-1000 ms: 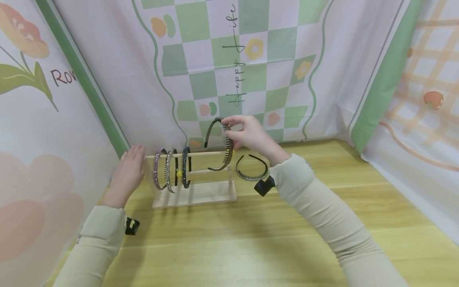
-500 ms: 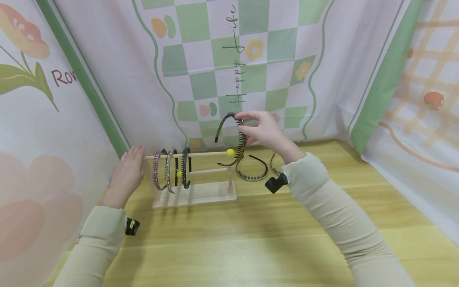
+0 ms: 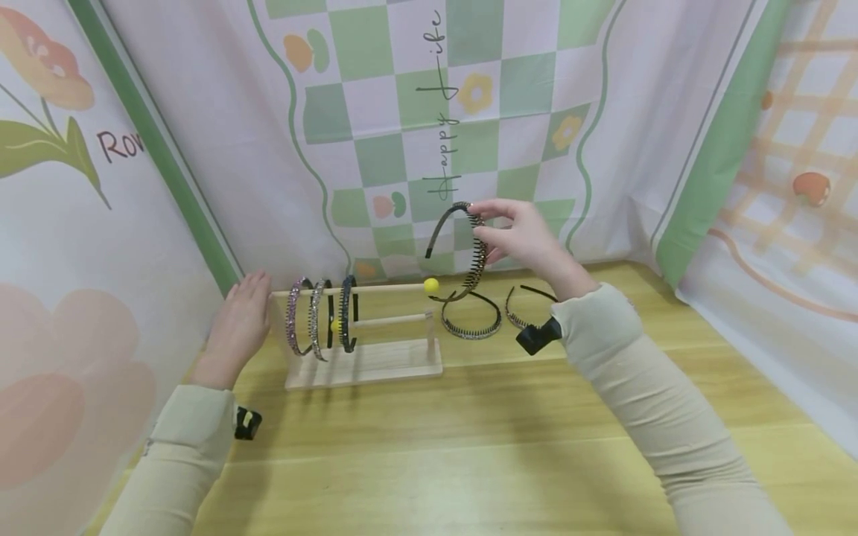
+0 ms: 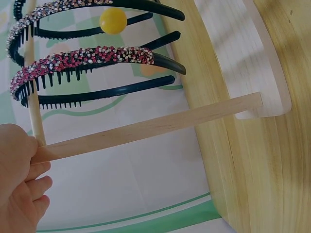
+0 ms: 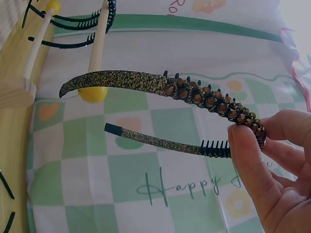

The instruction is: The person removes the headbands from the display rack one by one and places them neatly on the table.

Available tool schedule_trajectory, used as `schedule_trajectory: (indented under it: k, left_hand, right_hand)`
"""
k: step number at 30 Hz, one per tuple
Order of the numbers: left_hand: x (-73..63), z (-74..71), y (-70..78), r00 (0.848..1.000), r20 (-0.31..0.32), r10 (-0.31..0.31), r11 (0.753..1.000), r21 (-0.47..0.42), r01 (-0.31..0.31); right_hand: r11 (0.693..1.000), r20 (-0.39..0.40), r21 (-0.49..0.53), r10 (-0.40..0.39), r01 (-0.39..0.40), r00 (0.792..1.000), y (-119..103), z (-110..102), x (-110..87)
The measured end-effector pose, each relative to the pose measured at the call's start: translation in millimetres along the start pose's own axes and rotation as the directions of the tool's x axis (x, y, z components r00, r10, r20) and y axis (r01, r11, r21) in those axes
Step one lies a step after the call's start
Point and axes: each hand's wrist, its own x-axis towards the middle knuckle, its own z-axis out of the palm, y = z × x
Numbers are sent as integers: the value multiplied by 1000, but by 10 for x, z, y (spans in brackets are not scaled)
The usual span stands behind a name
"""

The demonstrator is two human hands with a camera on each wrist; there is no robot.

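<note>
My right hand point(image 3: 526, 237) pinches a headband point(image 3: 477, 257) between thumb and fingers, lifted beyond the yellow ball tip of the stand's top bar. In the right wrist view this headband point(image 5: 209, 99) has brown beads, small comb teeth and speckled gold-black ends; its two ends point toward the stand. My left hand point(image 3: 241, 320) holds the upper end of the wooden headband stand's left post point(image 4: 146, 127). On the stand hang a pink-beaded headband point(image 4: 82, 60), a silver-beaded headband point(image 3: 315, 320) and a dark blue headband point(image 3: 345, 316).
On the wooden table point(image 3: 429, 447), right of the stand's base point(image 3: 375, 362), lie a headband with a clear-stoned band point(image 3: 469, 333) and another headband point(image 3: 515, 316), partly hidden by my right wrist. A patterned curtain point(image 3: 415, 134) rises behind the table.
My right hand has moved right and slightly up with the brown-beaded headband, away from the top bar and past its yellow tip. The left hand stays at the post.
</note>
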Motion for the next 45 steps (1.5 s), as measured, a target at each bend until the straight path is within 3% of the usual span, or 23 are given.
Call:
schedule_trajectory:
  k: [25,37,45]
  left_hand:
    - [10,15,-15,1000,14,-11,1000,-3,11]
    - [9,-2,2,1000,2,-9,1000,0,9]
    - [-2,1,6,1000,13,-15,1000,-12,15]
  right_hand:
    - [998,-139,-36,53,-58,989,330,-589,-74]
    - [993,-194,5,118,-120,974,482,-841,-142]
    - [993,-215,41,117,-111,970,704,-983,-153]
